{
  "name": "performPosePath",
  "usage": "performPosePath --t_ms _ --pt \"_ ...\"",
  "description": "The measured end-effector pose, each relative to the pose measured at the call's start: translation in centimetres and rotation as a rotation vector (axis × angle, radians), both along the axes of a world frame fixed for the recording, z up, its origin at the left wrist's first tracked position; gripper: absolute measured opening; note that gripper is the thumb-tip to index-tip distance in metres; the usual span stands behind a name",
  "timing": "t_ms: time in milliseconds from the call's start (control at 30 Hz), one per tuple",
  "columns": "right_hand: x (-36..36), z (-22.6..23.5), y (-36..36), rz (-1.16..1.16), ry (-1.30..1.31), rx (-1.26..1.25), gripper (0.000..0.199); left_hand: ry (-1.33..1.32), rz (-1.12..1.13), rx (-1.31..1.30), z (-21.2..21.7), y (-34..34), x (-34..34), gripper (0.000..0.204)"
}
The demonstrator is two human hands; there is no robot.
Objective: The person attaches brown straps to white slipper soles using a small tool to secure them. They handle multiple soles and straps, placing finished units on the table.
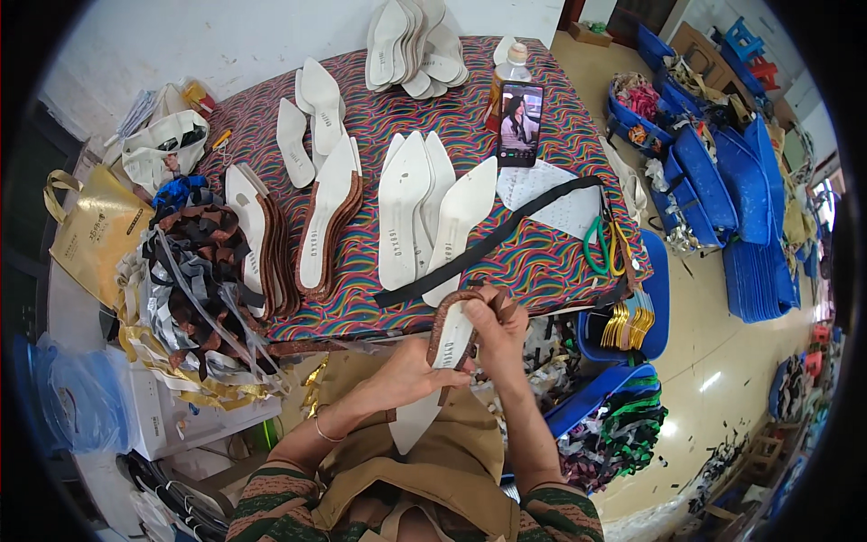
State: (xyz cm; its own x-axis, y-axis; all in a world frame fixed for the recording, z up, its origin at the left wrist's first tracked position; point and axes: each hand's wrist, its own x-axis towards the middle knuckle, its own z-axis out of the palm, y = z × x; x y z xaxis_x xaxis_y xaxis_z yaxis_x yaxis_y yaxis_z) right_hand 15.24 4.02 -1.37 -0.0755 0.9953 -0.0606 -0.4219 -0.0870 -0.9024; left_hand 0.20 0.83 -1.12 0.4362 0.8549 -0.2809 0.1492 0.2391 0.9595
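A white shoe insole (420, 425) is held over my lap with its pointed toe toward me. Brown edging strip (442, 327) runs round its heel end. My left hand (402, 374) grips the insole from the left at its middle, fingers closed. On the right side of the heel, my right hand (498, 332) pinches the insole's edge and the strip, thumb on top. Just beyond the hands lie a white insole (462, 212) and a long black strip (506, 230). Farther left stand a stack of brown-edged insoles (328, 226) and another such stack (246, 217).
A phone (519, 126) leans on a bottle (513, 68) at the back. Green-handled scissors (596, 246) lie at the table's right edge. Piled strips (194, 298) hang at the left. Blue bins (664, 280) stand right. A large insole pile (397, 45) sits far back.
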Motion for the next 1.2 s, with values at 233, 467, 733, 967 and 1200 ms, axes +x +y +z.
performPosePath --t_ms 233,467,733,967,1200 --pt "0.2 -4.3 -3.0 0.034 -0.078 0.098 0.02 -0.047 0.029 -0.048 -0.4 0.6 -0.9 0.022" --pt "1.1 -4.7 -4.0 0.217 -0.04 0.014 0.011 -0.123 0.074 0.017 0.0 1.9 -1.2 0.025" --pt "-0.1 -3.8 2.8 0.153 0.383 -0.151 0.032 -0.978 -0.258 -0.491 -1.9 1.1 0.8 0.054" --pt "0.0 -2.9 3.1 0.059 0.346 -0.023 0.018 -0.842 -0.108 -0.386 -0.1 1.6 0.4 0.071" --pt "-0.5 -2.9 2.2 -0.06 0.155 -0.03 0.011 -0.578 -0.019 -0.376 -0.3 1.0 -1.1 0.062"
